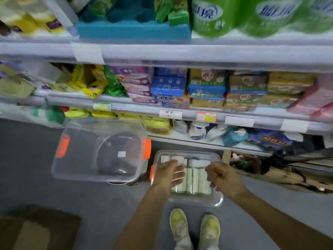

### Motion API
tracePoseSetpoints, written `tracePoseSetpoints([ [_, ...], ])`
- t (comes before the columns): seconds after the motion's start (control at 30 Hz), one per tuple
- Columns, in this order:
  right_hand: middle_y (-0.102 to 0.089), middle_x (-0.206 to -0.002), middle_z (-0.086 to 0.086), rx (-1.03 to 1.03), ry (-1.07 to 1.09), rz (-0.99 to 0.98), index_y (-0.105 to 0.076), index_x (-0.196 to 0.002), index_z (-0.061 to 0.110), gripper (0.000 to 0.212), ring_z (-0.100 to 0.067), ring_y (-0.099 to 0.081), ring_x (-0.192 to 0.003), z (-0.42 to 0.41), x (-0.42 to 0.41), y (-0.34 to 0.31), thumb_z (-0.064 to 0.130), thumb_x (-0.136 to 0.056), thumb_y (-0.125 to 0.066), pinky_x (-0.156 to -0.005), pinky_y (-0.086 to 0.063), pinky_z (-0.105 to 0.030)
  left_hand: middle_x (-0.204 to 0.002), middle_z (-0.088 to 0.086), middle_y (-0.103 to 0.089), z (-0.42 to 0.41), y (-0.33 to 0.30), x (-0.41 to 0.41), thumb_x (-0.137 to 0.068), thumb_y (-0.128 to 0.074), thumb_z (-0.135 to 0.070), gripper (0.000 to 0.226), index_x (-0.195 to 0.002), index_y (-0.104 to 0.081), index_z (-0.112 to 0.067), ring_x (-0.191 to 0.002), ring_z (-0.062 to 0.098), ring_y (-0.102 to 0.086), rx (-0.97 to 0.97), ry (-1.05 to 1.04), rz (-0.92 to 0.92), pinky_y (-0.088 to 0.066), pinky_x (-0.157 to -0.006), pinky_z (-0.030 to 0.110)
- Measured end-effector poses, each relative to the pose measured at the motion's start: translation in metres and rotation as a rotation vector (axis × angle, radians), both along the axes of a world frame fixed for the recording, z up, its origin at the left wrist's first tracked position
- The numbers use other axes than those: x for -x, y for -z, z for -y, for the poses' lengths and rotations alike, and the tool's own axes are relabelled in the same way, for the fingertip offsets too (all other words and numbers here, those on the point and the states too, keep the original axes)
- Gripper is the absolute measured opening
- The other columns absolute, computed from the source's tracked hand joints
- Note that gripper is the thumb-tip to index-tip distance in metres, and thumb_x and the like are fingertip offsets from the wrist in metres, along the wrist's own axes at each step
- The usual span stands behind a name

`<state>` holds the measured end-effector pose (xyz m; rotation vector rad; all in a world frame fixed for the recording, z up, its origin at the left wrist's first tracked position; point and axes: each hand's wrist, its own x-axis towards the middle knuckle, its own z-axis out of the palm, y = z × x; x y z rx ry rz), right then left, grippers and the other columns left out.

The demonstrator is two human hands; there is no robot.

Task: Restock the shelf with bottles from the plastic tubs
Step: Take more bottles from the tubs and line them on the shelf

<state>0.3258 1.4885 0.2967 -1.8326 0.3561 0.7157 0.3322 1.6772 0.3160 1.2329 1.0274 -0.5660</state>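
Bottles (195, 179): pale green cylinders with white caps lay on their sides in rows inside the tub on the floor, just in front of the person's shoes; any labels were too blurred to read.
Tub (215, 200): clear, glossy plastic, rectangular with rounded corners and an orange latch at its left end; it sat below the lowest shelf.
Left hand (170, 173): reached down over the tub's left half, fingers extended and relaxed, lying across the bottles; whether it grasped one could not be told.
Right hand (220, 176): hovered over the tub's right side, fingers curled inward; whether they closed on a bottle could not be told.
Second tub (75, 166): larger, clear, with orange latches at both ends and a small white sticker, just left of the first; something dark and rounded showed through it.
Bottom shelf (203, 141): white pump bottles with blue labels and a teal pouch stood above the tub.
Price rail (191, 115): a white handwritten tag and an orange-red tag, both unreadable.
Middle shelf (81, 98): soft packs in blue, purple, yellow, green and pink, print blurred.
Top shelf (180, 51): green rolls with blue oval logos, unreadable, beside a blue block.
Shoes (195, 230): pale yellow-green, on grey floor.
Box (37, 230): brown cardboard, at lower left.
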Motion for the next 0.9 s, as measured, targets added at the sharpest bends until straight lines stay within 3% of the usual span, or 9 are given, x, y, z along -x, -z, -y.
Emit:
tracePoseSetpoints([
  [0.17,-0.055,-0.069,-0.01,0.012,-0.003,-0.17,-0.06,-0.091,-0.007,0.012,-0.001,-0.05,-0.041,-0.02,0.022,0.098,-0.001,-0.095,-0.05,-0.04,-0.04,-0.014,-0.092,0.005,-0.072,-0.019,0.102,0.023,-0.101,-0.052,-0.02,0.013,-0.104,-0.062,-0.013,-0.078,0.021,-0.068,-0.032,-0.006,-0.145,-0.053,-0.067,0.03],
  [0.33,-0.059,-0.068,-0.008,0.007,0.028,-0.276,-0.06,-0.083,0.006,0.014,-0.011,-0.054,-0.045,-0.039,0.025,0.189,0.005,-0.095,-0.054,-0.042,-0.04,-0.021,-0.084,0.006,-0.065,-0.031,0.192,0.035,-0.099,-0.053,-0.015,0.01,-0.093,-0.06,-0.01,-0.072,0.021,-0.062,-0.031,-0.033,-0.224,-0.048,-0.069,0.03],
  [0.57,-0.062,-0.086,-0.014,0.031,0.023,-0.362,-0.063,-0.103,0.005,0.011,-0.025,-0.059,-0.067,-0.062,0.027,0.303,0.007,-0.095,-0.056,-0.053,-0.047,-0.029,-0.079,0.002,-0.053,-0.032,0.305,0.042,-0.1,-0.049,-0.011,0.022,-0.078,-0.054,-0.016,-0.069,0.014,-0.052,-0.081,0.016,-0.26,-0.042,-0.062,0.028],
  [0.73,-0.058,-0.089,-0.01,-0.001,0.083,-0.409,-0.053,-0.126,0.008,0.032,-0.025,-0.056,-0.077,-0.076,0.025,0.353,0.01,-0.095,-0.055,-0.065,-0.049,-0.036,-0.091,-0.002,-0.052,-0.026,0.358,0.045,-0.103,-0.043,-0.017,0.022,-0.085,-0.052,-0.027,-0.079,0.01,-0.049,-0.13,0.094,-0.166,-0.043,-0.078,0.03],
  [0.83,-0.057,-0.097,-0.007,0.016,0.056,-0.41,-0.044,-0.139,0.012,0.046,-0.022,-0.057,-0.082,-0.082,0.021,0.38,0.014,-0.095,-0.055,-0.081,-0.053,-0.043,-0.093,-0.015,-0.045,-0.023,0.381,0.048,-0.107,-0.033,-0.025,0.028,-0.083,-0.041,-0.035,-0.082,0.0,-0.045,-0.155,0.174,-0.106,-0.04,-0.074,0.018],
  [0.9,-0.057,-0.1,-0.004,0.027,0.057,-0.401,-0.038,-0.144,0.014,0.054,-0.017,-0.057,-0.082,-0.085,0.019,0.391,0.019,-0.094,-0.057,-0.085,-0.053,-0.042,-0.09,-0.016,-0.046,-0.02,0.392,0.049,-0.107,-0.034,-0.027,0.029,-0.081,-0.042,-0.034,-0.081,-0.003,-0.046,-0.222,0.213,-0.085,-0.042,-0.076,0.021],
])
